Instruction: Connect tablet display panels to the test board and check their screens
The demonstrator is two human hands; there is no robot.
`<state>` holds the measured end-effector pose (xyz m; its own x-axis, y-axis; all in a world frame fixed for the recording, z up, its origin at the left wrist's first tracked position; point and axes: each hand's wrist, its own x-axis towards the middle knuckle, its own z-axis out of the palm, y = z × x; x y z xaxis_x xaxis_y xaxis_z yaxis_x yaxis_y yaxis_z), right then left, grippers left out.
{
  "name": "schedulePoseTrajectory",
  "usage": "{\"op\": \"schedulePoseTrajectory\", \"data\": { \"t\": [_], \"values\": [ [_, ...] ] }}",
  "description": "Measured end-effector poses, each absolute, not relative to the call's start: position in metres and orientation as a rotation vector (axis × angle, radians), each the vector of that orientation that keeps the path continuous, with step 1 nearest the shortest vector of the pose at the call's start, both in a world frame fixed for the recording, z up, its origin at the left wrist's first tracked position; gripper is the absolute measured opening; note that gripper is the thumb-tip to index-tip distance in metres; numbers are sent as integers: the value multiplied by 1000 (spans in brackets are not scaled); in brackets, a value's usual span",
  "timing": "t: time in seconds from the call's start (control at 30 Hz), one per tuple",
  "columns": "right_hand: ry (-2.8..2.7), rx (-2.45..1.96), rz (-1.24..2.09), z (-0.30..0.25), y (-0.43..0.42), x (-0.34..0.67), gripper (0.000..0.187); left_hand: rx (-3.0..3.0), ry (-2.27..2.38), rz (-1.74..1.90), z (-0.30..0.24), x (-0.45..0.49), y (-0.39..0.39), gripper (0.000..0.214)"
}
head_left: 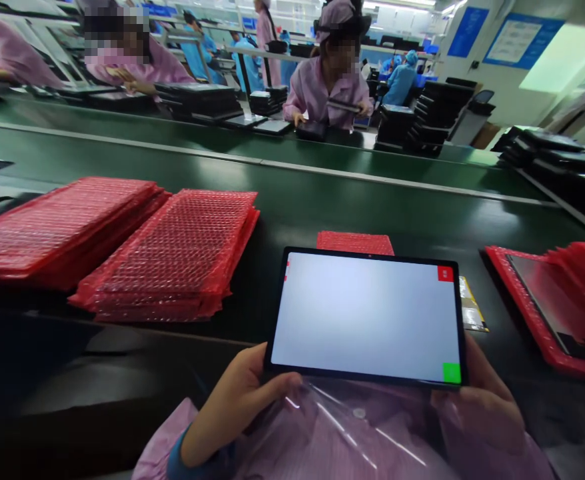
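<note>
A tablet (pixel 367 317) with a lit white screen is held up in front of me, tilted toward my face. Its screen carries a red square at the top right and a green square at the bottom right. My left hand (pixel 245 400) grips the lower left corner, thumb along the bottom edge. Around the lower right corner is my right hand (pixel 490 397), its fingers partly behind the tablet. Clear plastic film (pixel 342 417) hangs below the tablet between both hands. Behind the tablet, a red bubble-wrap piece (pixel 355 242) lies on the bench, partly hidden.
Two stacks of red bubble-wrap bags, a nearer one (pixel 177 253) and a farther one (pixel 67 227), lie at left. At right is an open red bubble bag (pixel 527 313) with a flat panel. Across the green bench (pixel 292 193), co-workers sit by stacked black devices (pixel 437 117).
</note>
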<state>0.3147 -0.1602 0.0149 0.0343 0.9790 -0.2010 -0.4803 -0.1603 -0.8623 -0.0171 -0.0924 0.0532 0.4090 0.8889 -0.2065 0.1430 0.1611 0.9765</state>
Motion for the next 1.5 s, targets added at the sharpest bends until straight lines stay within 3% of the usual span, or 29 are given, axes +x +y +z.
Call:
{"op": "schedulePoseTrajectory", "data": {
  "t": [0.5,0.9,1.5],
  "values": [
    [-637,-859,1508,23,-153,305,69,1330,1128,636,47,-22,-87,22],
    [-775,-969,1507,32,-155,280,90,1324,1235,576,41,-27,-66,27],
    [-853,-837,1570,35,-154,280,68,1316,1275,539,41,-31,-63,32]
  ]
}}
